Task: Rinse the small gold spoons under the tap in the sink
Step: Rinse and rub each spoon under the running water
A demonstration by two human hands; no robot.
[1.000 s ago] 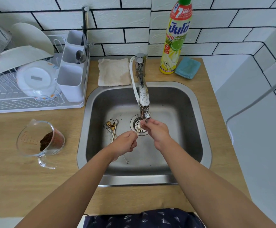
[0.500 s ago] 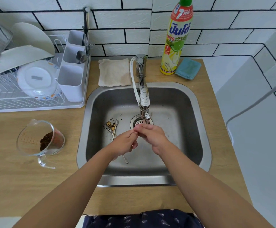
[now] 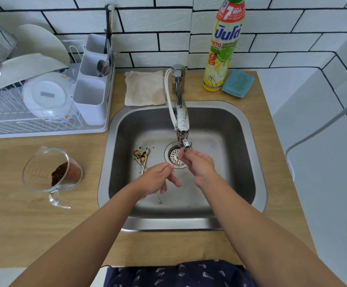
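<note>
Head view: both hands are over the sink (image 3: 249, 141), close under the tap (image 3: 182, 121) spout and above the drain (image 3: 173, 155). The left hand (image 3: 158, 180) pinches the handle end of a thin gold spoon (image 3: 177, 160), its other fingers loosely spread. The right hand (image 3: 199, 165) has its grip narrow on the spoon's far end, just below the spout; the bowl itself is hidden by the fingers. The spoon spans the small gap between the two hands, tilted up toward the tap.

More spoons (image 3: 142, 156) lie in a bunch on the sink floor left of the drain, with dark specks around them, apart from the left wall. The sink floor right of the hands is bare up to the right wall.

On the counter (image 3: 13, 224), a measuring cup (image 3: 52, 175) with brown grounds stands well left of the sink rim. A dish rack (image 3: 44, 129) sits at the back left, a cloth (image 3: 144, 88) at the sink's back edge, a bottle (image 3: 222, 48) and sponge (image 3: 237, 83) behind the tap.
</note>
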